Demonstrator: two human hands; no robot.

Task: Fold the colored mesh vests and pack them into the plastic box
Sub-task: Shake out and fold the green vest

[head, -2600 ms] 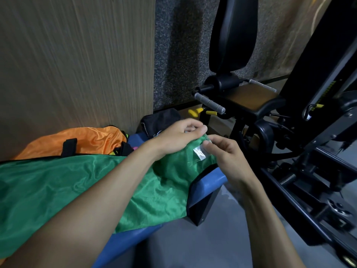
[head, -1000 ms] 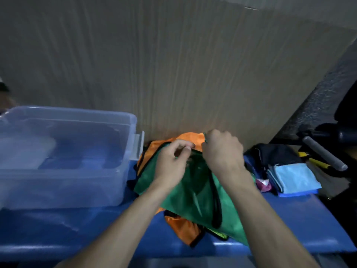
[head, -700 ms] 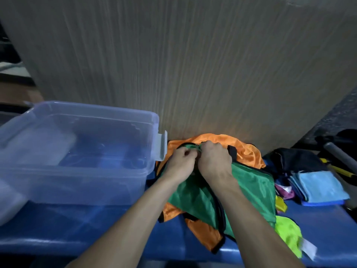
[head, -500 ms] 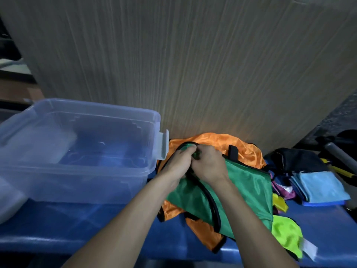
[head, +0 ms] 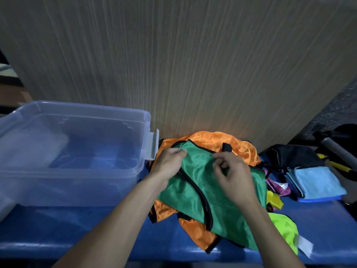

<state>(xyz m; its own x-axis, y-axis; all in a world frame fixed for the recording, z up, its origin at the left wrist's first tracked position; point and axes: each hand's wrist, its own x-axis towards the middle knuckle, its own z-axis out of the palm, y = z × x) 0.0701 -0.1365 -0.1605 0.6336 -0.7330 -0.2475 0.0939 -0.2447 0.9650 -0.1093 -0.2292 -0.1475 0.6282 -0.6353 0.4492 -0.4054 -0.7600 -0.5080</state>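
A green mesh vest with black trim lies on top of an orange vest on the blue padded bench. My left hand pinches the green vest's upper left edge. My right hand hovers over its upper right part with fingers curled; whether it grips the fabric I cannot tell. A clear plastic box stands open to the left of the vests, with no vests inside. A yellow-green vest peeks out at the lower right.
A wood-grain wall rises right behind the bench. Folded blue cloths, a black bag and pink fabric lie to the right. Gym machine handles stick out at the far right edge.
My view turned from the gym machine to the box and vest pile. In the last half second my hands moved apart, the right one sliding rightward across the green vest's top edge.
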